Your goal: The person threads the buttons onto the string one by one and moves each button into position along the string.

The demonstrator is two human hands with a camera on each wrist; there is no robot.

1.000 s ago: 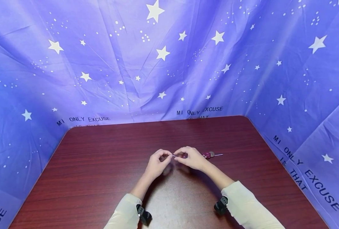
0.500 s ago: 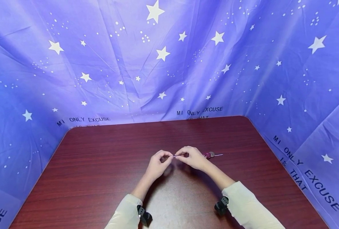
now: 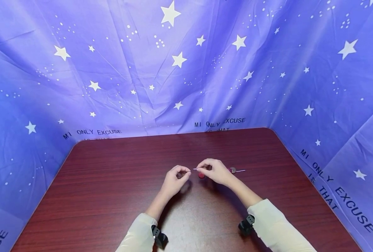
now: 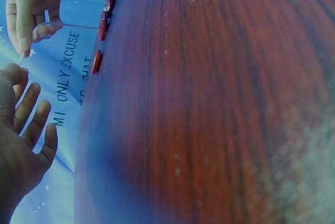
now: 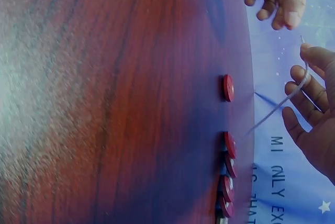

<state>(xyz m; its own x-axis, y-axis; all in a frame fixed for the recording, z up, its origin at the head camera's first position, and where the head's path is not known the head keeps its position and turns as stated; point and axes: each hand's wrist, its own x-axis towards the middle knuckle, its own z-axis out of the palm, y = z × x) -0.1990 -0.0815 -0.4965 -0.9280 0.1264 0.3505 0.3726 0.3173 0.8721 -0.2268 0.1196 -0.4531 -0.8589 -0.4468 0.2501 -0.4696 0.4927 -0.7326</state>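
My right hand (image 3: 217, 173) pinches the end of a pale purple cord (image 5: 280, 103) between thumb and index finger, with a short tip poking out past them. From there the cord slants down to a row of buttons (image 5: 230, 144) on the table, mostly red. One loose red button (image 3: 201, 175) lies just below the right fingertips. My left hand (image 3: 173, 182) is close by on the left, thumb and index tips together near the cord's tip, a small gap between. Nothing shows in its fingers, and its other fingers are relaxed in the left wrist view.
Beyond the right hand, a brown button (image 3: 233, 170) ends the row, with a cord tail (image 3: 241, 170) sticking out to its right. Everything lies on a dark red wood-grain table (image 3: 110, 196). A blue-purple star-printed cloth (image 3: 136, 70) hangs behind and at the sides.
The right hand has shifted slightly right and up with the cord's end, which has come away from the left fingertips. The loose red button has come into view beneath the right hand.
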